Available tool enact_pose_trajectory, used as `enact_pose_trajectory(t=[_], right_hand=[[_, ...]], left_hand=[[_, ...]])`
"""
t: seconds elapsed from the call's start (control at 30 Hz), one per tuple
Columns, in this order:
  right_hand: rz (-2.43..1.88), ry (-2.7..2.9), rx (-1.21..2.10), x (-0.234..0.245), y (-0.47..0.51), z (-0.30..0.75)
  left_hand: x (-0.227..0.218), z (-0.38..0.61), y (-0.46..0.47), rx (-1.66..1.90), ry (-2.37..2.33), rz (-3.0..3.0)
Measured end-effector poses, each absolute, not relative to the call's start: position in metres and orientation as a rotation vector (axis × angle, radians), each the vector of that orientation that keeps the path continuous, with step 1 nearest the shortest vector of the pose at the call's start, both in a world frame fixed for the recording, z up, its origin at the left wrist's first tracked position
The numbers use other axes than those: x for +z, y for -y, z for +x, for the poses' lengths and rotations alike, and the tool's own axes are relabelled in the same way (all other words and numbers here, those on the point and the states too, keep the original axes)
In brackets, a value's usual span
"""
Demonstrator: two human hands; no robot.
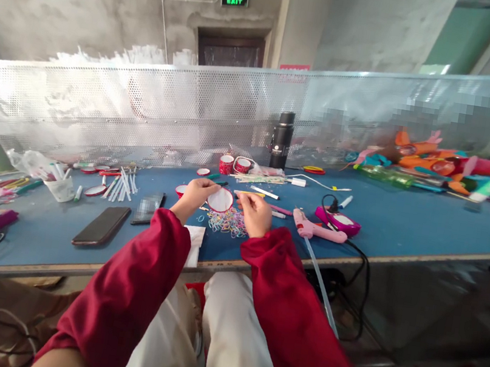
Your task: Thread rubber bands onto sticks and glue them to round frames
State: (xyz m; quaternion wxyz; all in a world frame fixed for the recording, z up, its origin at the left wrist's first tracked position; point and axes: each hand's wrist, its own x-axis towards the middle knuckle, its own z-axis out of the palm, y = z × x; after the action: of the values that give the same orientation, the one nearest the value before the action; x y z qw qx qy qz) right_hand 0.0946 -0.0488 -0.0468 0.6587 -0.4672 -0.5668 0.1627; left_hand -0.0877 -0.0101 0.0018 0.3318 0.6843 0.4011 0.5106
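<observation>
My left hand (197, 195) pinches the edge of a white round disc with a red rim (220, 201), tilted so its white face shows. Just right of the disc is my right hand (255, 214), its fingers closed together. Whatever lies between those fingertips is too small to make out. Below both hands spreads a pile of small coloured rubber bands (227, 224). A similar red-rimmed round piece (180, 190) sits partly behind my left hand. Close to the right hand lie a white marker (264, 192) and several pens.
A pink glue gun (319, 227) with a long glue stick rests at the table's right front edge. A phone (101, 226) lies left. At the back stand a black flask (282, 140) and red rolls (225, 165). A perforated metal screen (156, 103) borders the blue table (415, 218).
</observation>
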Motion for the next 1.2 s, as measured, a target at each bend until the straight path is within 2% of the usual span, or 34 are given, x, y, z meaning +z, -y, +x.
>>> enact_pose_trajectory(t=[0.47, 0.63, 0.73, 0.8, 0.93, 1.0, 1.07, 1.2], right_hand=[[-1.052, 1.325, 0.200, -0.036, 0.065, 0.091], [-1.011, 1.346, 0.046, -0.026, 0.113, 0.064], [-0.853, 1.390, 0.021, -0.047, 0.160, 0.038], [-0.768, 1.444, 0.026, -0.077, 0.187, 0.020], [-0.628, 1.356, -0.174, -0.145, 0.214, -0.002], [-0.679, 1.333, -0.171, -0.163, 0.217, 0.001], [-0.667, 1.385, -0.191, -0.164, 0.218, 0.012], [-0.686, 1.513, -0.181, -0.134, 0.215, 0.038]], left_hand=[[-0.002, -0.088, 0.007, 1.485, -1.109, 1.653], [-0.004, -0.086, 0.005, 1.527, -1.043, 1.585], [-0.005, -0.086, 0.004, 1.521, -1.009, 1.531], [-0.005, -0.086, 0.004, 1.515, -1.021, 1.513], [-0.005, -0.087, 0.005, 1.518, -1.081, 1.538], [-0.005, -0.088, 0.005, 1.509, -1.112, 1.580], [-0.006, -0.088, 0.004, 1.494, -1.138, 1.608], [-0.011, -0.088, 0.002, 1.476, -1.157, 1.579]])
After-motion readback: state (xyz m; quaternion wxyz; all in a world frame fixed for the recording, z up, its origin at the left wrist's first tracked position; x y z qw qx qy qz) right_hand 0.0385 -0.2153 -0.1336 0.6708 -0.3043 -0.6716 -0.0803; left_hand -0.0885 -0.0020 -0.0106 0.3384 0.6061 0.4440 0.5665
